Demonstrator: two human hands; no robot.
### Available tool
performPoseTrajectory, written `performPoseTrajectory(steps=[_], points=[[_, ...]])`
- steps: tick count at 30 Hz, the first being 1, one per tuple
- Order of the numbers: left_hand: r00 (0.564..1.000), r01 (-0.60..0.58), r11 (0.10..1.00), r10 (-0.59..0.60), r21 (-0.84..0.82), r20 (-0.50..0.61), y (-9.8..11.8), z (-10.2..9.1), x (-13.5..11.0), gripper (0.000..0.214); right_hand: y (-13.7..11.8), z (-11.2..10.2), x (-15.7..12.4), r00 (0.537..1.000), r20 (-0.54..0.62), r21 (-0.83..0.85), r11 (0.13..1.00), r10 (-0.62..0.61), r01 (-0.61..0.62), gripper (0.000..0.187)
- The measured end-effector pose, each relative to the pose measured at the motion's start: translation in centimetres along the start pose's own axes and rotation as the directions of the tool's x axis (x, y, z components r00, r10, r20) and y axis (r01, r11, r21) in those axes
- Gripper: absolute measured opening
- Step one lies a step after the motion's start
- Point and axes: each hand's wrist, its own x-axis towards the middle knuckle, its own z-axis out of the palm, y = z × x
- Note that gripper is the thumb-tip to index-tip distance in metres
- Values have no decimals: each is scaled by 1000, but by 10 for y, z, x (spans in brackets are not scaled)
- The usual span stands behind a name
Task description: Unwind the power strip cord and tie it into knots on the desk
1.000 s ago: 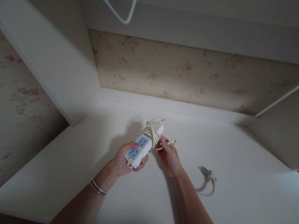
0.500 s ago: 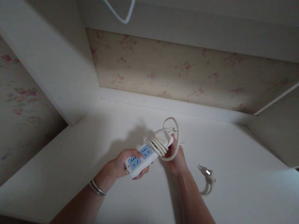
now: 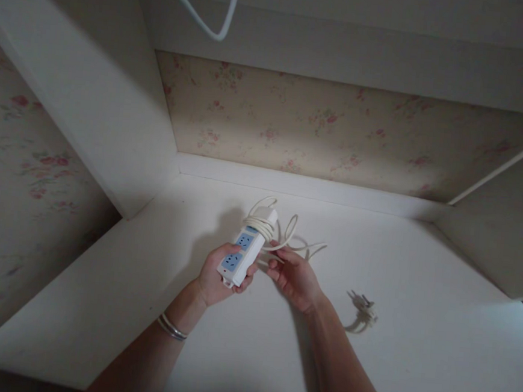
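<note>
My left hand grips the near end of a white power strip with blue sockets, held above the white desk. Its cream cord is wound round the strip's far end, with loose loops hanging to the right. My right hand pinches a strand of that cord just right of the strip. The cord's plug lies on the desk further right. A thin bangle sits on my left wrist.
The desk stands in an alcove with flowered wallpaper behind, a white side panel at left and a shelf edge at right. A white cable hangs in a loop overhead.
My right hand has come back from behind the strip's far end to its right side, with more cord loops loose beside it. The strip has tilted more upright.
</note>
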Motion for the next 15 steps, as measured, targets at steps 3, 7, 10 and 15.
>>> performPoseTrajectory(steps=[3, 7, 10, 15], points=[[1000, -13, 1000, 13, -19, 4, 1, -1, 0, 38, 4, 1, -1, 993, 112, -55, 998, 21, -15, 28], [993, 31, 999, -32, 11, 117, -3, -6, 1, 40, 8, -1, 2, 997, 71, -66, 997, -20, 25, 17], [970, 129, 988, -143, 84, 195, -6, -10, 1, 41, 10, -2, 5, 993, -24, -129, 985, -119, 115, 16], [914, 298, 909, -359, 290, 186, -8, -15, -1, 40, 5, -1, 5, 945, -128, -129, 950, -301, 285, 18]])
